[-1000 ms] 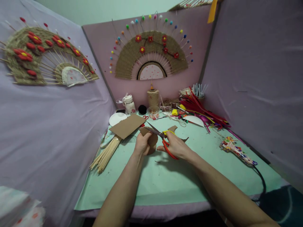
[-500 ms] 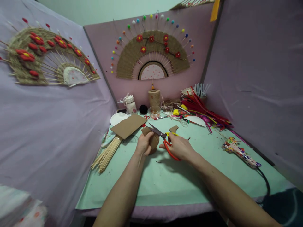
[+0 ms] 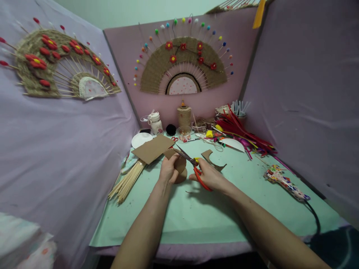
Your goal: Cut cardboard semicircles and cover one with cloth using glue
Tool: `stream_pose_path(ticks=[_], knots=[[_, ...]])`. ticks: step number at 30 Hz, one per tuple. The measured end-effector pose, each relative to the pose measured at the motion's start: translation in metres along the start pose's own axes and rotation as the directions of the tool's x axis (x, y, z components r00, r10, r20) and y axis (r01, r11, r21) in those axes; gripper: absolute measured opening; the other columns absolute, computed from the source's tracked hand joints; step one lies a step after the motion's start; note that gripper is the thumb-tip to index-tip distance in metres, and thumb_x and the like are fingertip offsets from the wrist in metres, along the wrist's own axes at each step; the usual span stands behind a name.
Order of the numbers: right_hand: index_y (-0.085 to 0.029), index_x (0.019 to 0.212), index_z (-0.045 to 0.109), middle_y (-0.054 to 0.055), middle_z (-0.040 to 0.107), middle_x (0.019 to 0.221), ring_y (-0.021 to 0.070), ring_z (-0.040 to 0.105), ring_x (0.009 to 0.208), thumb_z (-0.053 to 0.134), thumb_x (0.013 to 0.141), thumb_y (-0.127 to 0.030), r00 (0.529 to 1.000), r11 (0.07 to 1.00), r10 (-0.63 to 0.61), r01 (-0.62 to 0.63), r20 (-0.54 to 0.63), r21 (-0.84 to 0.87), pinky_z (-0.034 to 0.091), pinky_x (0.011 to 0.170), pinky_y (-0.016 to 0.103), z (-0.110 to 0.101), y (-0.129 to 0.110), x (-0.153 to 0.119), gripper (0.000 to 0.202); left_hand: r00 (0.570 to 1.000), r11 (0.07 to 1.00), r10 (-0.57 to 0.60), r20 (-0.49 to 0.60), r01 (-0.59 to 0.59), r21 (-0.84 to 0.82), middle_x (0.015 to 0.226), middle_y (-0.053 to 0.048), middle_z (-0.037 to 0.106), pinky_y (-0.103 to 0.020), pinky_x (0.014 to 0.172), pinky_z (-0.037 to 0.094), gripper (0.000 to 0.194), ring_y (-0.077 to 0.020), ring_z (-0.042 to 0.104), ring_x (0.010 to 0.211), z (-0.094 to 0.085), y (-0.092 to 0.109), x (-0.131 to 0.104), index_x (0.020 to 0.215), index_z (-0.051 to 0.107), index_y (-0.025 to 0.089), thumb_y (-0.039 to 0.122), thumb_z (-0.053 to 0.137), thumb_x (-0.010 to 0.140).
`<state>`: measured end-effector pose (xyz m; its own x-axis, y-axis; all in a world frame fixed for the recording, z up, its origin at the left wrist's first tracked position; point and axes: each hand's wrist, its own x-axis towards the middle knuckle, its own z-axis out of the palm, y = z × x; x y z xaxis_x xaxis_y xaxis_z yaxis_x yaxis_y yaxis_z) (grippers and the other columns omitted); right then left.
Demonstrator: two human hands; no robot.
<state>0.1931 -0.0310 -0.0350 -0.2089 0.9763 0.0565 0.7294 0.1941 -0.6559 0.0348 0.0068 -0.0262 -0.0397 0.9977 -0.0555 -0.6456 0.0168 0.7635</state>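
My left hand (image 3: 168,169) is closed on a piece of brown cardboard (image 3: 180,164) with a rounded edge, pinched between thumb and fingers. Below it shows another rounded brown part (image 3: 181,176), partly hidden by the hand. My right hand (image 3: 209,175) grips scissors (image 3: 199,178) with red and yellow handles. Their dark blades (image 3: 185,154) are parted and point up and left, at the top edge of the held cardboard. A curved cardboard offcut (image 3: 212,160) lies on the table just beyond my right hand.
At left a flat cardboard sheet (image 3: 153,148) rests over a bundle of thin sticks (image 3: 129,181). A glue gun (image 3: 287,184) with a cord lies at right. Along the back stand a twine spool (image 3: 184,116), a white bottle (image 3: 155,123) and red strips (image 3: 241,130). Decorated fans (image 3: 183,63) hang on the walls.
The held cardboard has turned slightly in my left hand, and the rounded part below shows more. The scissors have shifted a little. More of the curved offcut shows beside my right hand.
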Motion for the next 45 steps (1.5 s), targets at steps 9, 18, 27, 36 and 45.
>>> stream_pose_path(ticks=[9,18,27,36,45], knots=[[-0.018,0.105,0.05,0.007,0.061,0.096,0.0212,0.057,0.085,0.066,0.075,-0.049,0.998,0.998,0.052,-0.051,0.037,-0.027,0.037,0.064,0.027,-0.005,-0.01,-0.006,0.046,0.998,0.999,0.038,0.046,-0.04,0.037,0.076,0.001,0.069,-0.025,0.075,0.048,0.03,-0.0123,0.064,0.071,-0.002,-0.002,0.001,0.08,0.064,0.017,0.02,0.08,0.055],[-0.022,0.096,0.049,0.005,0.063,0.089,0.0204,0.058,0.075,0.065,0.074,-0.058,0.992,0.993,0.107,-0.103,0.068,-0.065,0.032,0.058,0.026,-0.01,-0.018,-0.014,0.045,0.996,0.99,0.082,0.036,-0.086,0.108,0.073,0.002,0.068,-0.024,0.072,0.048,0.031,-0.0113,0.062,0.067,0.0,0.003,-0.002,0.079,0.065,0.016,0.021,0.081,0.052],[-0.019,0.098,0.052,0.012,0.068,0.089,0.0279,0.063,0.079,0.05,0.082,-0.068,0.993,0.966,0.084,-0.061,0.084,-0.25,0.028,0.056,0.029,-0.006,-0.019,-0.015,0.051,0.998,0.992,0.032,0.057,-0.038,0.117,0.078,0.0,0.069,-0.025,0.074,0.048,0.032,-0.0129,0.064,0.071,-0.004,0.001,0.0,0.079,0.064,0.016,0.022,0.083,0.054],[-0.017,0.099,0.055,0.017,0.071,0.088,0.0327,0.066,0.082,0.037,0.086,-0.072,0.992,0.932,0.095,-0.058,0.086,-0.359,0.031,0.058,0.032,-0.006,-0.023,-0.017,0.059,0.999,0.993,-0.005,0.046,-0.001,0.119,0.074,0.0,0.068,-0.028,0.073,0.048,0.037,-0.0137,0.062,0.067,-0.004,0.004,-0.002,0.08,0.064,0.015,0.022,0.083,0.05],[-0.015,0.1,0.056,0.019,0.072,0.089,0.0349,0.068,0.084,0.028,0.089,-0.07,0.996,0.897,0.083,-0.058,0.039,-0.438,0.038,0.062,0.034,-0.004,-0.021,-0.017,0.063,0.998,0.992,-0.024,0.052,0.017,0.129,0.071,0.0,0.068,-0.027,0.067,0.049,0.037,-0.0131,0.061,0.064,-0.002,0.008,-0.003,0.079,0.064,0.015,0.022,0.083,0.049]])
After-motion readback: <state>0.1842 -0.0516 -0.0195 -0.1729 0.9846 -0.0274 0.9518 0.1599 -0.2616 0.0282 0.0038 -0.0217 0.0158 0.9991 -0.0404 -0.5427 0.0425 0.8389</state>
